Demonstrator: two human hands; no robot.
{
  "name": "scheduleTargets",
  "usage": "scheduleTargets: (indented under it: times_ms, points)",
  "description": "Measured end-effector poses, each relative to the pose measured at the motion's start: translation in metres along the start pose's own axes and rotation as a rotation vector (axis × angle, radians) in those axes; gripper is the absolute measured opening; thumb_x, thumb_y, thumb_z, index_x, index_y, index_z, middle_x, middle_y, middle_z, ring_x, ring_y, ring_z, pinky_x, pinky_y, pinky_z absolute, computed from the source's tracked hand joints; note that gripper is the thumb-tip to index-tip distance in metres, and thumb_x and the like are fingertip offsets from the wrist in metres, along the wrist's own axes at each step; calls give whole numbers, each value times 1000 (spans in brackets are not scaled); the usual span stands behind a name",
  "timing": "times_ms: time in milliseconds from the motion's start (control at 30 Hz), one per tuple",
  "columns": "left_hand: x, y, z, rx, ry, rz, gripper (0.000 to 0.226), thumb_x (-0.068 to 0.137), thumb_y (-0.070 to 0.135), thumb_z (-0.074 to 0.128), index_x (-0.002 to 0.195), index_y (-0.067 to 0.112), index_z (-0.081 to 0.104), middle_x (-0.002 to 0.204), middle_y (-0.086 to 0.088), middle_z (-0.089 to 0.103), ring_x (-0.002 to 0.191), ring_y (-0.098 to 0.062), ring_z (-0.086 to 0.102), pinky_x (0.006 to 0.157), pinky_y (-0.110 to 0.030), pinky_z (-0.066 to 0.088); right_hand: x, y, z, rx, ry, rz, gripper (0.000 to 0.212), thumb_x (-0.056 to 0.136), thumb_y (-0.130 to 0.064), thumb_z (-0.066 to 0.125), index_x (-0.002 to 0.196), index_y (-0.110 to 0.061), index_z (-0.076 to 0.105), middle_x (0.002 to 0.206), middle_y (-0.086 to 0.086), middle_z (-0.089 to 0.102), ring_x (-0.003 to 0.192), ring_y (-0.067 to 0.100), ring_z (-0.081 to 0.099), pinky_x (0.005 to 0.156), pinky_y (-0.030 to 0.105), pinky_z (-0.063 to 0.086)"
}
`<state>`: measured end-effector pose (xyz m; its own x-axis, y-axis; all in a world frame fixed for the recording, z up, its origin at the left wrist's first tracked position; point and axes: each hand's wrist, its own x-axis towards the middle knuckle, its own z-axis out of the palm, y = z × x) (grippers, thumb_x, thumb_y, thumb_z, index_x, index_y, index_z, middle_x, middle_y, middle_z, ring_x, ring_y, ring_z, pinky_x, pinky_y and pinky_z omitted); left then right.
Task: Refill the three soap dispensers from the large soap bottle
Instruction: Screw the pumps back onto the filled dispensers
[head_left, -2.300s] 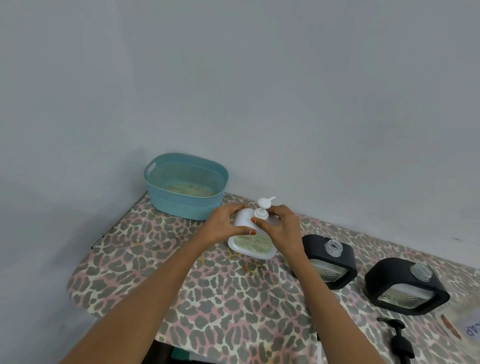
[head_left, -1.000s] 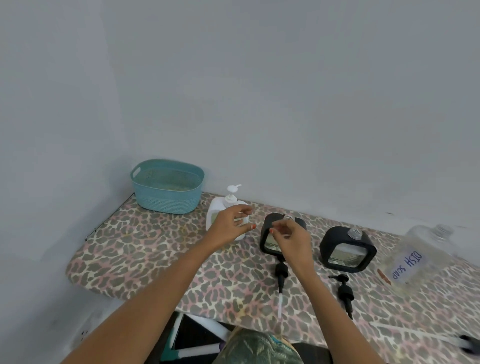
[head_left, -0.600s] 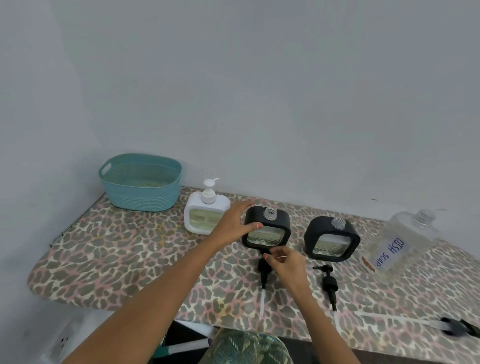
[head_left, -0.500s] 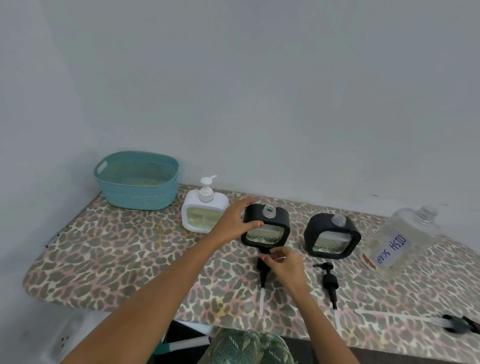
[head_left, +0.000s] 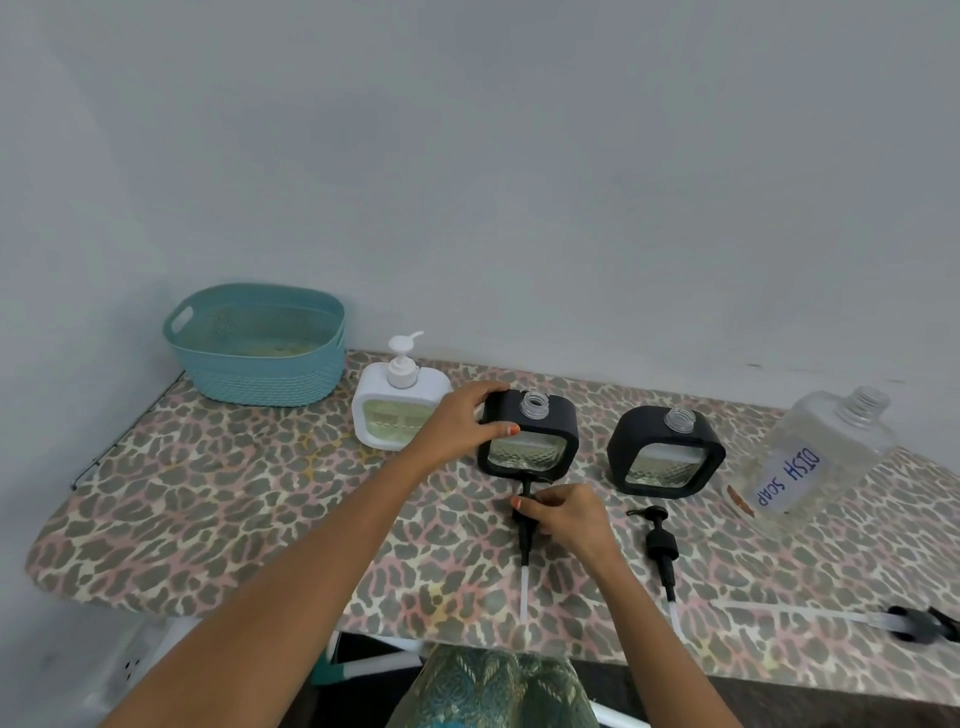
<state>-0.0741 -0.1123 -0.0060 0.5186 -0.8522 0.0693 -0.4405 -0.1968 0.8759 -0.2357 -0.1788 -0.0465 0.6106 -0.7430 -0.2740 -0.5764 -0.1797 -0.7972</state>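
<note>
Steadying the middle black dispenser (head_left: 527, 436) on the desk (head_left: 234, 493), my left hand (head_left: 460, 423) grips its corner; right fingers (head_left: 540, 501) pinch its pump (head_left: 525, 543) just in front. White dispenser (head_left: 400, 415), left of it, looks finished; two pumps not yet fitted, I judge.

Rightmost pump (head_left: 912, 623) partly beyond frame edge

On a leopard-print ironing board (head_left: 208, 493) are set, left to right, a teal basket (head_left: 260, 364), a white pump dispenser (head_left: 400, 415), a first black dispenser (head_left: 527, 410), a second black dispenser (head_left: 639, 436) and a clear DISH SOAP bottle (head_left: 821, 457). Nearer, three black pumps are laid flat: left pump (head_left: 525, 545), middle pump (head_left: 661, 545), right pump (head_left: 909, 621).
</note>
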Motion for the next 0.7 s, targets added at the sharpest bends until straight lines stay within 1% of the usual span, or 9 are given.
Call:
scheduleTargets:
  times_ms: [67, 100, 167, 267, 333, 433, 567, 633, 700]
  points:
    - [1, 3, -2, -1, -10, -12, 59, 76, 17, 73, 130, 14, 48, 136, -6, 50, 129, -18, 44, 101, -26, 36, -4, -6, -9, 5, 32, -50, 22, 77, -28, 73, 79, -7, 71, 63, -3, 63, 52, 4, 52, 46, 7, 38]
    - [1, 4, -2, 5, -15, -16, 59, 76, 16, 73, 130, 14, 48, 136, -6, 50, 129, -18, 44, 100, -25, 35, -6, -10, -14, 13, 50, -66, 20, 76, -27, 73, 78, -8, 70, 62, -5, 62, 54, 4, 53, 47, 6, 38]
    - [2, 6, -3, 20, -24, -16, 60, 76, 16, 73, 130, 13, 47, 136, -6, 50, 129, -19, 44, 100, -24, 35, -7, -19, -26, 32, 80, -102, 25, 74, -28, 75, 82, -5, 71, 67, -1, 64, 60, 8, 57, 56, 12, 44]
    - [2, 7, -4, 29, -34, -18, 60, 76, 16, 73, 130, 12, 47, 137, -7, 49, 129, -20, 43, 101, -26, 35, -9, -33, -45, 95, 121, -161, 31, 72, -29, 76, 91, -5, 70, 82, 6, 69, 73, 13, 62, 67, 20, 49]
    - [2, 7, -4, 24, -40, -20, 60, 76, 16, 73, 129, 11, 47, 136, -7, 49, 129, -20, 43, 100, -25, 35, -10, -46, -58, 119, 164, -204, 31, 73, -30, 75, 93, -7, 70, 86, 6, 70, 76, 13, 64, 68, 18, 49]
    - [3, 7, -4, 13, -47, -28, 59, 76, 14, 73, 129, 12, 48, 135, -7, 50, 129, -19, 44, 101, -25, 35, -10, -71, -74, 166, 239, -280, 24, 75, -27, 74, 91, -11, 69, 85, 2, 69, 79, 12, 64, 69, 15, 48]
    - [4, 5, -4, 24, -49, -27, 60, 76, 14, 73, 130, 14, 47, 136, -5, 49, 128, -18, 44, 99, -23, 34, -4, -103, -86, 237, 364, -414, 20, 77, -22, 73, 94, -15, 67, 80, -7, 66, 73, -2, 61, 63, 4, 47]
    - [5, 4, -4, 30, -57, -25, 61, 76, 15, 73, 131, 15, 46, 137, -4, 48, 128, -17, 44, 99, -23, 33, 3, -115, -88, 262, 417, -476, 21, 78, -20, 72, 97, -14, 68, 81, -6, 66, 74, -3, 61, 66, 3, 47]
    - [5, 3, -5, 32, -62, -24, 61, 76, 15, 72, 132, 16, 46, 137, -4, 47, 128, -17, 44, 99, -22, 32, 10, -123, -87, 276, 467, -520, 22, 79, -19, 71, 99, -14, 67, 82, -5, 66, 76, 1, 62, 70, 4, 48]
